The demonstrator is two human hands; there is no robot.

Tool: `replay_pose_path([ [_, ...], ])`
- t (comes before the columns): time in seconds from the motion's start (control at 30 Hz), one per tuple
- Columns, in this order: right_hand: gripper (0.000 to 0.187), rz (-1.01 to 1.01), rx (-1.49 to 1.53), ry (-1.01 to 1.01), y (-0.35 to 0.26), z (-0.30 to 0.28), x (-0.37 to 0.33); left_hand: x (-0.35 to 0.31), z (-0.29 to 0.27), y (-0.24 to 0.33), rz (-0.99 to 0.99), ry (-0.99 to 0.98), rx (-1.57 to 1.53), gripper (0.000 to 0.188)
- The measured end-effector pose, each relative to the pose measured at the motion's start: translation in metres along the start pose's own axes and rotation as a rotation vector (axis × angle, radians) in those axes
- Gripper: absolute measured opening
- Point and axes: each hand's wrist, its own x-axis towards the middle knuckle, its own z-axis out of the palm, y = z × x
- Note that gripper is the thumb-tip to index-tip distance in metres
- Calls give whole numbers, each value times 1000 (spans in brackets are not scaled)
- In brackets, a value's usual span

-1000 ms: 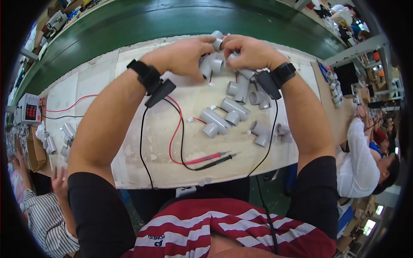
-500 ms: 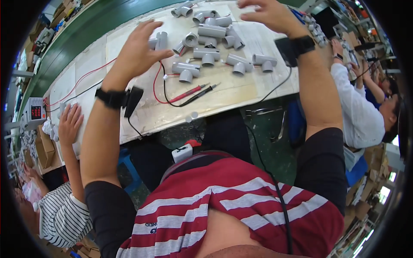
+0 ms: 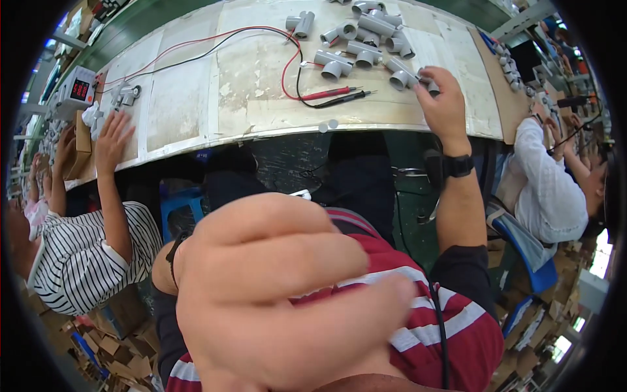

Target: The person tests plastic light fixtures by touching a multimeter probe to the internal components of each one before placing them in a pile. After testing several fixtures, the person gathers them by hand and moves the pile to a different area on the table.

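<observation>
Since the right hand (image 3: 445,104)'s loosely wide, a sloppy grab could knock the grey tee (image 3: 400,72) just left; left hand (image 3: 281,287)'s curled, can't tell contents.

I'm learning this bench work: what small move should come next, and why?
Probably lower the left hand to the tabletop: it is raised close to the camera, while the right hand is down by the grey pipe tees.

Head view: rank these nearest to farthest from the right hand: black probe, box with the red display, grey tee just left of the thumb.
From the right hand:
1. Grey tee: immediately left.
2. Black probe: farther left, around mid-picture.
3. Box with the red display: far left.
</observation>
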Motion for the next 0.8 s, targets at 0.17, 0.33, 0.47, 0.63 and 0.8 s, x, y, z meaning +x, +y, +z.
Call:
replay_pose_path([
  [0.17, 47, 68, -1, 237, 54, 4, -1, 6, 22, -18, 69, 20, -18, 34],
  [0.33, 54, 122, 541, 286, 64, 41, 45, 5, 95, -163, -145, 40, 468, 37],
  [0.47, 53, 245, 585, -57, 56, 68, 90, -13, 116, -228, -293, -132, 580, 31],
  [0.63, 61, 79, 294, 71, -1, 124, 101, -36, 60, -264, -405, -194, 659, 14],
  [0.8, 59, 51, 262, 175, -59, 172, 107, -63, 22, -288, -663, 83, 933, 12],
])
